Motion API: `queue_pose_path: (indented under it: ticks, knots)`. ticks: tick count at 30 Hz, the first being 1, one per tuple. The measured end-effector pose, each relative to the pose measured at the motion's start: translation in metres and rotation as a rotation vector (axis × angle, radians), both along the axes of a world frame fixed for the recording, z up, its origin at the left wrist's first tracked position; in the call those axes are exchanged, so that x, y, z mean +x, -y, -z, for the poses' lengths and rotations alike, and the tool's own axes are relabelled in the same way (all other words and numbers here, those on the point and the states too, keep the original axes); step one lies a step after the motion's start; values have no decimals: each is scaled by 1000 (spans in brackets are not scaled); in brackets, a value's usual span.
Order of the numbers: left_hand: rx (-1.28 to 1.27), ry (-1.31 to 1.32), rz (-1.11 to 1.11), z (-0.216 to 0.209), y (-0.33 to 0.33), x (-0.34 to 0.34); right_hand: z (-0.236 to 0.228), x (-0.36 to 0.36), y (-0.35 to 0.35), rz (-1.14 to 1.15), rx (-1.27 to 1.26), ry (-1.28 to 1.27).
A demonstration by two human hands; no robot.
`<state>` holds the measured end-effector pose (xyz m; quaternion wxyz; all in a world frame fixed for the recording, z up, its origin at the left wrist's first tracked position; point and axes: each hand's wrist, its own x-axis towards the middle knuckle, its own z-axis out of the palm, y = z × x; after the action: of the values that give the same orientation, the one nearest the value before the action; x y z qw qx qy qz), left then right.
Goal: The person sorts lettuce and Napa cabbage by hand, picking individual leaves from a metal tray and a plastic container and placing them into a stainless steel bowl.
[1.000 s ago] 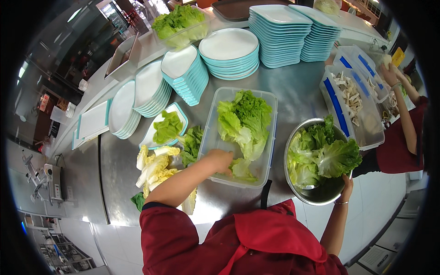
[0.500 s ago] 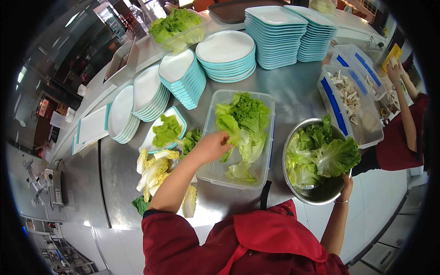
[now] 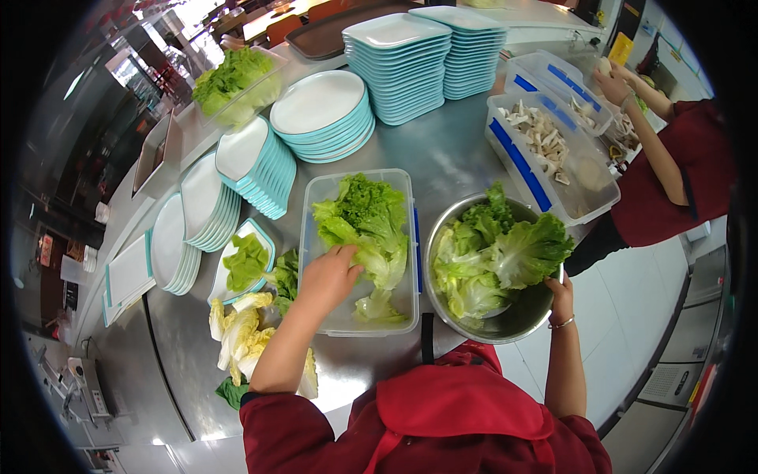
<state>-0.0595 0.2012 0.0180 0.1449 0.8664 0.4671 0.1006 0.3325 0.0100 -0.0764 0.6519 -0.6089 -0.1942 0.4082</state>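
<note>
My left hand point(image 3: 330, 278) reaches over the near left part of a clear plastic box point(image 3: 407, 316). Its fingers are curled together beside the green lettuce point(image 3: 363, 209) lying in the box; what they pinch, if anything, is hidden. Under my left forearm lie pale yellow cabbage leaves point(image 3: 237, 336). To the right, a round steel bowl point(image 3: 517, 320) holds several large lettuce leaves point(image 3: 493, 261). My right hand point(image 3: 560, 296) grips the bowl by its right rim, with the bowl at the counter's near edge.
Stacked white plates with turquoise sides point(image 3: 403, 67) line the far and left counter. A small dish of leaves point(image 3: 246, 265) sits left of the box. Boxes of sliced mushrooms point(image 3: 545, 146) stand at right, beside a co-worker point(image 3: 671, 166). Another lettuce box point(image 3: 237, 87) is far left.
The view has swung so the scene sits further left. My left hand has drawn back from the leaf toward the box's near left side. My right hand still holds the bowl.
</note>
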Motion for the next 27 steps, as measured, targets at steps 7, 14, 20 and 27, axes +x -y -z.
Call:
queue_pose_path:
  ticks: [7, 14, 20, 27]
  knots:
    - [-236, 432, 240, -30, 22, 88, 0, -10, -4, -36, 6, -52]
    - [-27, 352, 403, 26, 25, 211, 5, -8, -4, -24, -4, -26]
    - [-168, 189, 401, 26, 34, 223, 3, -14, -4, -8, 61, -63]
    - [-167, 576, -61, -42, 24, 90, -1, -15, -8, -53, 48, -60]
